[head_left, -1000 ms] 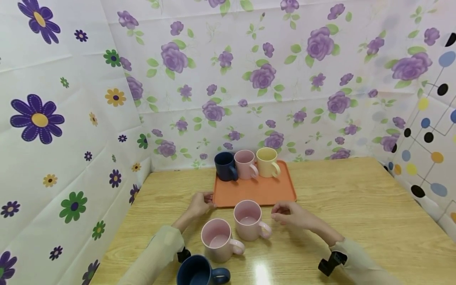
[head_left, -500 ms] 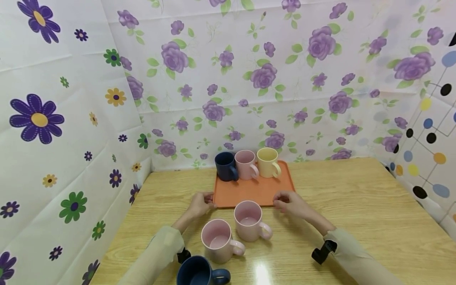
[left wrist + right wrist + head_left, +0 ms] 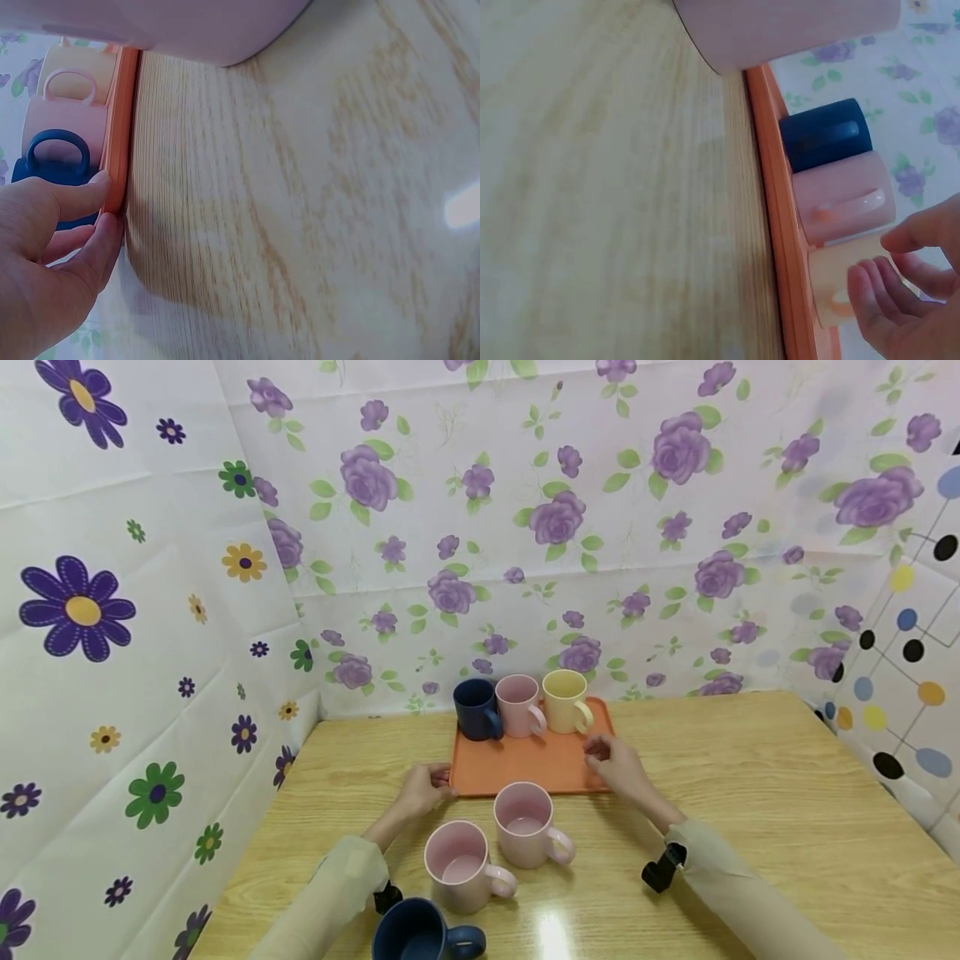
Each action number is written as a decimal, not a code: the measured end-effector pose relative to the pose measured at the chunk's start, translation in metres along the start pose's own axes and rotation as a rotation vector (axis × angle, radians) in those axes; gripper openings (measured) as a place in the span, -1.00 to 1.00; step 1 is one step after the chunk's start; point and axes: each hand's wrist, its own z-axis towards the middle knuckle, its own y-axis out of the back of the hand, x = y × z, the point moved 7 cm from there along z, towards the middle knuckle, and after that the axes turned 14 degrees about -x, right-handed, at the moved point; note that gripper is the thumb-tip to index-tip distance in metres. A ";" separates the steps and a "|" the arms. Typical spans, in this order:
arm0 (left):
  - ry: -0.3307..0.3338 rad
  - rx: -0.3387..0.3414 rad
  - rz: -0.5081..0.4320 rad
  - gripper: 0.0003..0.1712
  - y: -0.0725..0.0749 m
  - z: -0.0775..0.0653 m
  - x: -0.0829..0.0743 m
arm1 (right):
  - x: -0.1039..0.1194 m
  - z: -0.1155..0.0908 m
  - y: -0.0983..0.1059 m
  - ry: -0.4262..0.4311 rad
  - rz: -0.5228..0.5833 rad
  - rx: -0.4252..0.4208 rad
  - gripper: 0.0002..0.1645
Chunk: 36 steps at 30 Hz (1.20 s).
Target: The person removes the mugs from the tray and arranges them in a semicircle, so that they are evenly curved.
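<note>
My left hand (image 3: 422, 791) pinches the front left corner of an orange tray (image 3: 517, 768); the left wrist view shows the thumb (image 3: 84, 196) on the rim. On the tray's back half, a dark blue mug (image 3: 471, 714), a pink mug (image 3: 513, 714) and a yellow mug (image 3: 561, 706) stand upright in a row. Over the tray's right side is my right hand (image 3: 621, 768), fingers loosely bent with nothing between them. It partly covers the yellow mug (image 3: 829, 274) in the right wrist view.
Two more pink mugs, a nearer one (image 3: 461, 877) and a farther one (image 3: 527, 831), stand before the tray. Another dark blue mug (image 3: 408, 935) is at the bottom edge of the head view. Flowered cloth (image 3: 420, 560) hangs behind the wooden table (image 3: 720, 793).
My right hand has moved forward and slightly right, from beside the farther pink mug to over the tray's right side. The left hand stays at the tray's corner.
</note>
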 end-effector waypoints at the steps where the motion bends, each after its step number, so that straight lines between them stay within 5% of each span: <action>1: -0.001 0.000 0.000 -0.44 0.000 0.000 0.000 | 0.001 0.003 0.000 0.007 0.002 -0.025 -0.79; 15: -0.012 0.017 0.025 -0.44 -0.001 0.000 0.002 | -0.005 0.023 -0.001 -0.013 -0.014 -0.210 -0.55; 25: -0.001 0.028 0.032 -0.43 -0.001 0.000 0.002 | -0.006 0.029 -0.008 -0.023 0.021 -0.115 -0.28; 36: -0.024 0.022 0.028 -0.43 -0.001 0.001 0.001 | -0.011 0.029 -0.012 -0.080 0.050 -0.127 -0.45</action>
